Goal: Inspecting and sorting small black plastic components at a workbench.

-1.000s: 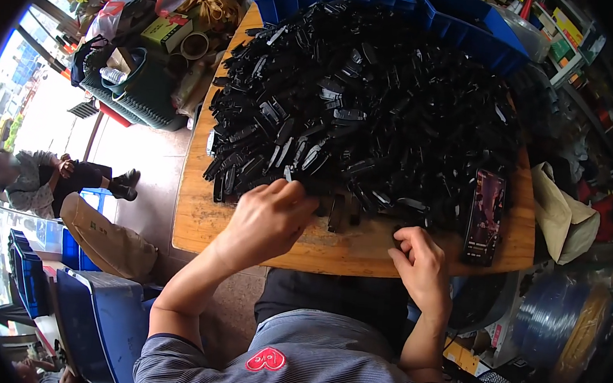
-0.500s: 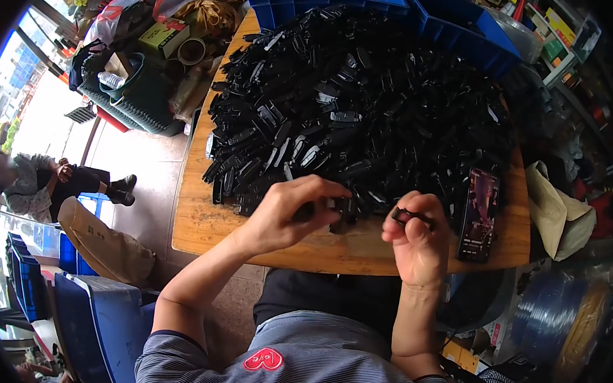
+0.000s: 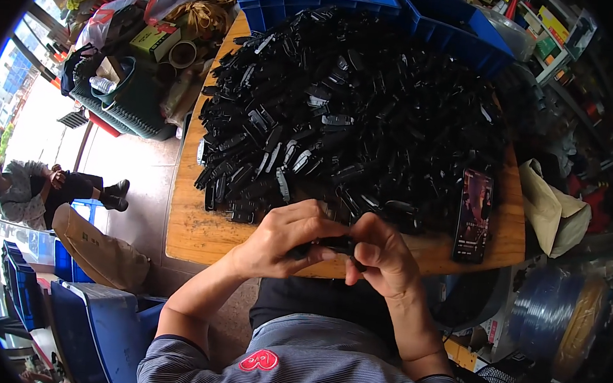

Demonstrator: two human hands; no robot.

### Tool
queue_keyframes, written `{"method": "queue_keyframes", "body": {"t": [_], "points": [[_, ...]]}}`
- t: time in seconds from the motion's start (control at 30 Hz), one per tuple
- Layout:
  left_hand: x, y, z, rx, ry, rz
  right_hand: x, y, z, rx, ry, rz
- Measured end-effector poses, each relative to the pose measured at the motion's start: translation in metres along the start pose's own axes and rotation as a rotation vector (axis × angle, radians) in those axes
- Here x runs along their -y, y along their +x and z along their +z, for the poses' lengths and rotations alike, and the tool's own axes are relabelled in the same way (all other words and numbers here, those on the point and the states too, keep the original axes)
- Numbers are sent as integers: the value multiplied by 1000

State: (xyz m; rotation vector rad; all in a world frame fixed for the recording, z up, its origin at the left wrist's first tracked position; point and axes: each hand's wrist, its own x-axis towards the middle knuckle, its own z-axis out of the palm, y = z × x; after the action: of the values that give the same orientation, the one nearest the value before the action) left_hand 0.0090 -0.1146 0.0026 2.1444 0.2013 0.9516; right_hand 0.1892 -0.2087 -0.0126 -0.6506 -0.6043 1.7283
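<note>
My left hand [image 3: 284, 240] is closed around a small black plastic part [image 3: 330, 242] just over the table's near edge. Against it, my right hand [image 3: 382, 255] pinches with thumb and fingers at the part's right end. Whether the right fingers hold a second black piece is hidden, as the fingertips cover it and are partly blurred. Beyond both hands a large heap of black plastic parts [image 3: 341, 121] covers most of the wooden table [image 3: 196, 226].
A lit phone [image 3: 473, 215] lies at the table's right side. Two blue bins, one left [image 3: 321, 7] and one right [image 3: 462, 42], stand behind the heap. A person [image 3: 26, 187] sits off to the left. A beige cloth bag [image 3: 551, 211] hangs beside the table's right edge.
My right hand has moved left and met my left hand. The small black piece seen in its fingers before is now hidden between the hands. The view has shifted slightly.
</note>
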Motion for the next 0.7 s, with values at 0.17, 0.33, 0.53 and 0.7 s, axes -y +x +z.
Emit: {"method": "queue_keyframes", "body": {"t": [0.17,0.33,0.53,0.7], "points": [[-11,-10,6,-20,48,-107,-3,-7,13,-134,-78,-1],[-24,-12,20,-37,-572,-716,-9,1,15,-172,-900,-597],[-20,-12,18,-70,-519,-641,2,4,8,-176,-1232,-790],[11,20,-42,-413,-826,-440,34,3,-10,-637,-1342,-830]]}}
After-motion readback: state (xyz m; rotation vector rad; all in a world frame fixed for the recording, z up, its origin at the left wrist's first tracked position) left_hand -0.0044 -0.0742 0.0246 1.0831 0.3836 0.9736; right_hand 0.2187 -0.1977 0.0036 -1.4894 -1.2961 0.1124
